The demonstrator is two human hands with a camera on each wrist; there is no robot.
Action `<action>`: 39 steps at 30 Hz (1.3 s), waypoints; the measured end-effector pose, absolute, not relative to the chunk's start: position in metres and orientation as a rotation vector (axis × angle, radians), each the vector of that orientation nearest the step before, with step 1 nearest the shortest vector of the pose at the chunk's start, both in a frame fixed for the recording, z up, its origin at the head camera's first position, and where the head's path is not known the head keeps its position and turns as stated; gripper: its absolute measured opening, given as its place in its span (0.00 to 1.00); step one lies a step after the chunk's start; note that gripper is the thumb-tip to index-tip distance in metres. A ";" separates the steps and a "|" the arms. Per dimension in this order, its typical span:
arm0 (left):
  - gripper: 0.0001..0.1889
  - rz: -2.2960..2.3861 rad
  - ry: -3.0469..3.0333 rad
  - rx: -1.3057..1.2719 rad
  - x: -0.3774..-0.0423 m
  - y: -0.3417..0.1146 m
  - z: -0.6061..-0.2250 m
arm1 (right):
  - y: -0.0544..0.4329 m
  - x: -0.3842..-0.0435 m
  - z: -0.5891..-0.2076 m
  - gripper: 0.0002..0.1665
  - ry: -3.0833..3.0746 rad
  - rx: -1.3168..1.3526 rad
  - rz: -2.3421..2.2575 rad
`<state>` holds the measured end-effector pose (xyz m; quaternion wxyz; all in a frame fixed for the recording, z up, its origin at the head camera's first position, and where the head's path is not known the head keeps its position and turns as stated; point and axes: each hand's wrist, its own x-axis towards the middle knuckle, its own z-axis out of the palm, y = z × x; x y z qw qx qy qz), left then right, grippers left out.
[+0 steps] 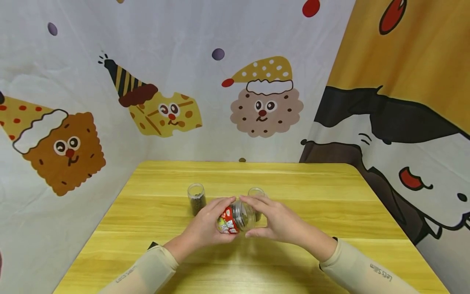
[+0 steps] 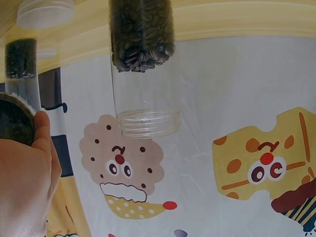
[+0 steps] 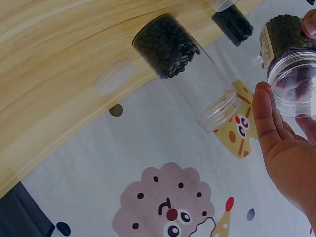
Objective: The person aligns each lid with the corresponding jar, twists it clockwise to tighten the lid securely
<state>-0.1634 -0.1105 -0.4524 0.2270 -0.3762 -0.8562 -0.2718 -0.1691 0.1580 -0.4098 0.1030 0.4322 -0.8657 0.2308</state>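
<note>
My left hand [image 1: 207, 222] grips a clear jar [image 1: 227, 221] with a red label, tipped on its side over the table and filled with dark seeds. At the jar's mouth, my right hand [image 1: 277, 220] holds a clear lid [image 1: 251, 216] between the thumb below and fingers above. The right wrist view shows the fingertips [image 3: 264, 94] right at the lid's edge. Just beyond the left hand stands an uncovered clear jar [image 1: 197, 199], partly filled with dark bean-like seeds. A similar uncovered jar [image 3: 165, 47] stands behind the right hand, which hides most of it in the head view.
Near the standing jars, two loose clear lids lie on the wooden table [image 1: 147, 228]: one lid [image 2: 45, 14] between the jars, another lid [image 3: 114, 77] beside the right one. A cartoon-printed cloth [image 1: 209, 143] hangs behind the table and along its sides.
</note>
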 end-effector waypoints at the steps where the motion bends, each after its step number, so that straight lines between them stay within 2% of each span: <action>1: 0.53 -0.753 -2.363 -1.036 -0.163 -0.110 -0.452 | 0.158 -0.169 -0.410 0.57 -2.561 1.273 0.683; 13: 0.54 -0.737 -2.402 -1.016 -0.163 -0.110 -0.450 | 0.157 -0.169 -0.409 0.57 -2.608 1.257 0.827; 22: 0.54 -0.720 -2.362 -1.016 -0.166 -0.111 -0.451 | 0.159 -0.169 -0.408 0.63 -2.533 1.252 0.623; 29: 0.53 -0.720 -2.344 -1.027 -0.166 -0.112 -0.454 | 0.158 -0.171 -0.409 0.57 -2.454 1.334 0.601; 39: 0.55 -0.726 -2.349 -1.030 -0.164 -0.112 -0.455 | 0.157 -0.170 -0.410 0.57 -2.532 1.311 0.634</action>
